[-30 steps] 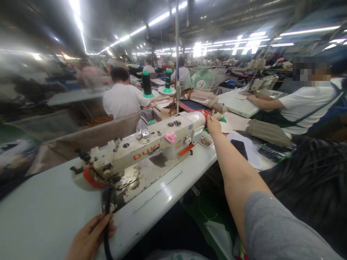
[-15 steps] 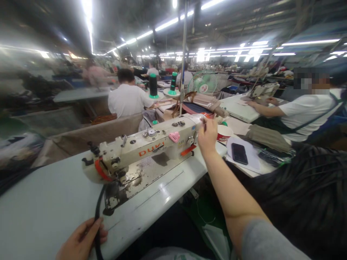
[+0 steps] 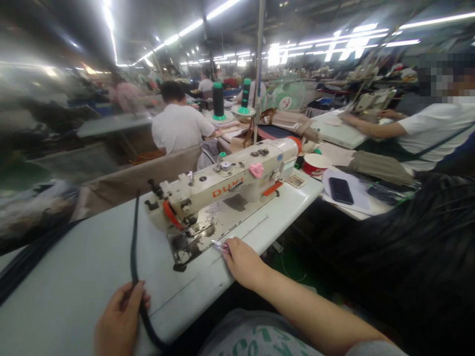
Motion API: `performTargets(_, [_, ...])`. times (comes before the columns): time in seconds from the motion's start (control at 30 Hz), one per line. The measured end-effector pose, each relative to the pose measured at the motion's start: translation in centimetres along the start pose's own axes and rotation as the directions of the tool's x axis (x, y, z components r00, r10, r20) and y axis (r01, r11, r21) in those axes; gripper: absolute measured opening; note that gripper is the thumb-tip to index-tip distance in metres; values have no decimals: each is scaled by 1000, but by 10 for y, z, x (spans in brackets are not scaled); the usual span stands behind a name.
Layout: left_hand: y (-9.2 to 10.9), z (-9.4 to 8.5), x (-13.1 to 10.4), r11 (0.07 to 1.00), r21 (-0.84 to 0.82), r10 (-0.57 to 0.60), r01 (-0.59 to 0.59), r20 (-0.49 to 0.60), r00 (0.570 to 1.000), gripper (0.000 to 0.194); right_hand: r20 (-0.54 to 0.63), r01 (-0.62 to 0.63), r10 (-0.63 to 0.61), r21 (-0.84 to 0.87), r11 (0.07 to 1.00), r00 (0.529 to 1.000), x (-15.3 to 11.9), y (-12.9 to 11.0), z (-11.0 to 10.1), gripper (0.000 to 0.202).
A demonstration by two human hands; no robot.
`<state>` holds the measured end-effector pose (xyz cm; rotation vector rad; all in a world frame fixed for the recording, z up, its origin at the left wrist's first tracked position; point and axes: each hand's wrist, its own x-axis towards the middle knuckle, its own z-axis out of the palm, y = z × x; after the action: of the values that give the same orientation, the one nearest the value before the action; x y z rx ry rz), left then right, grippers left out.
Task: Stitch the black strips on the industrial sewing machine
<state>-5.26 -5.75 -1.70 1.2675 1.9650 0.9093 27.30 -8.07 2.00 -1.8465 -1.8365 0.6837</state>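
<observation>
My left hand [image 3: 124, 309] is closed, pinching a long black strip [image 3: 134, 242] between thumb and fingers. The strip runs up over the white table left of the sewing machine [image 3: 237, 185], and its lower end curves past my hand to the table's front edge. My right hand [image 3: 241, 259] is closed around small silver thread snips [image 3: 218, 245], partly hidden by the fingers. Their bright tips point left, just in front of the machine's base plate. No fabric shows under the needle area, and the strip lies apart from the machine.
More black strips [image 3: 33, 252] lie at the table's left. Beyond the machine's right end are a red-and-white bowl [image 3: 316, 164], a phone [image 3: 341, 191] on white paper and folded cloth [image 3: 380, 165]. Thread cones [image 3: 218, 101] stand behind. Co-workers sit ahead and at right.
My right hand has come from the machine's far right end to its front, now with the snips. The strip has moved away from the needle area, leftward. The view has shifted.
</observation>
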Motion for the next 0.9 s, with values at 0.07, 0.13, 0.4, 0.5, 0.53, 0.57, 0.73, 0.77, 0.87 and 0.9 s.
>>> performTargets(0.07, [3, 1, -5, 997, 27, 69, -69, 32, 997, 47, 32, 5, -5, -25, 1000, 999, 4, -10, 7, 21])
performTargets(0.13, [6, 2, -7, 991, 22, 134, -135, 44, 990, 48, 78, 24, -18, -74, 997, 997, 8, -20, 17, 20])
performTargets(0.4, [7, 0, -10, 959, -199, 216, -204, 40, 976, 50, 172, 88, -21, -392, 916, 985, 23, -65, 42, 31])
performTargets(0.5, [7, -1, -12, 942, -258, 239, -216, 59, 969, 45, 155, 63, 4, -429, 901, 988, 30, -77, 43, 33])
performTargets(0.53, [7, -1, -12, 937, -271, 244, -219, 64, 968, 44, 145, 48, 18, -440, 897, 989, 32, -80, 43, 34])
performTargets(0.57, [8, -1, -12, 933, -283, 250, -221, 69, 966, 42, 138, 33, 33, -453, 891, 990, 35, -82, 42, 35])
performTargets(0.73, [7, 2, -10, 911, -357, 254, -205, 95, 963, 40, 156, 41, 50, -530, 847, 987, 44, -87, 42, 37])
performTargets(0.77, [6, 2, -10, 908, -368, 253, -202, 96, 963, 40, 160, 47, 47, -537, 842, 986, 46, -88, 42, 37])
performTargets(0.87, [4, 3, -9, 903, -381, 250, -199, 88, 964, 40, 165, 53, 45, -544, 838, 985, 50, -92, 44, 36])
performTargets(0.9, [3, 3, -9, 904, -379, 244, -197, 79, 967, 40, 164, 51, 47, -546, 836, 985, 52, -94, 45, 36])
